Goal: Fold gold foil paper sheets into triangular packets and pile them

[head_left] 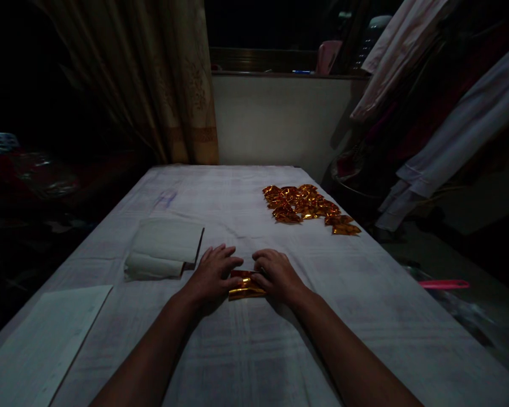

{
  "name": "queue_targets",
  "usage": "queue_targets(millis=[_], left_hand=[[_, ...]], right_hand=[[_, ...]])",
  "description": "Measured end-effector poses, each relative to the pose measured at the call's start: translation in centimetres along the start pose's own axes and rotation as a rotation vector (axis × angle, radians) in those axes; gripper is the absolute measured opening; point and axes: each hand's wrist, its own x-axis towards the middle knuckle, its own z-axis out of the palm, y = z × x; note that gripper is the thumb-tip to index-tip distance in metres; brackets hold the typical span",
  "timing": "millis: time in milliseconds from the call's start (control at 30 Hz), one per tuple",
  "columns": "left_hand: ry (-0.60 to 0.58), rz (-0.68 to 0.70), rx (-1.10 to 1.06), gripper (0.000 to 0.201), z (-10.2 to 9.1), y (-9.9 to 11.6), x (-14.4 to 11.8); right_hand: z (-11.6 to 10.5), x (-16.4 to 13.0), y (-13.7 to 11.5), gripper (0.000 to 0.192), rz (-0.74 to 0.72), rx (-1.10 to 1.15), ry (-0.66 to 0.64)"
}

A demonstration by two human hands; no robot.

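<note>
Between my hands lies a sheet of shiny gold foil paper (246, 287), rolled or folded crosswise on the table. My left hand (215, 273) grips its left end, the thumb on the foil and the other fingers reaching forward. At the right end my right hand (279, 275) has it too, fingers curled and thumb on the foil edge. Parts of both ends are hidden under the hands. Farther back on the right is a heap of folded gold foil pieces (301, 202), with a few single ones toward the table's right edge.
A pale stack of paper (165, 243) lies left of my hands, and a flat white sheet (46, 345) is nearer on the left. The table (246, 362) has a checked cloth. Clothes (462, 135) hang at right; a curtain (182, 102) hangs behind.
</note>
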Motion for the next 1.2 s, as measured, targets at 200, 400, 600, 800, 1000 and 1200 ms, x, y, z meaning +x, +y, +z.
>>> queue_targets(millis=[200,400,600,800,1000,1200], left_hand=[[0.072,-0.040,-0.198,0.028,0.0,0.0,0.1],[0.125,-0.064,-0.397,0.013,-0.1,0.0,0.5],[0.166,-0.059,-0.464,0.019,-0.1,0.1,0.6],[0.205,-0.061,-0.467,0.023,0.0,0.9,0.4],[0.245,-0.068,-0.367,0.031,-0.1,2.9,0.1],[0.229,-0.048,-0.285,0.023,-0.2,3.5,0.1]], right_hand=[[-0.7,-0.5,-0.4,0.004,0.096,0.142,0.033],[-0.7,-0.5,-0.6,0.045,0.271,0.544,0.129],[-0.4,-0.4,0.0,0.046,0.322,0.815,0.159],[-0.6,-0.4,0.0,0.039,0.347,0.721,0.224],[-0.4,-0.4,0.5,0.028,0.324,0.608,0.231],[-0.2,-0.4,0.5,0.026,0.330,0.626,0.239]])
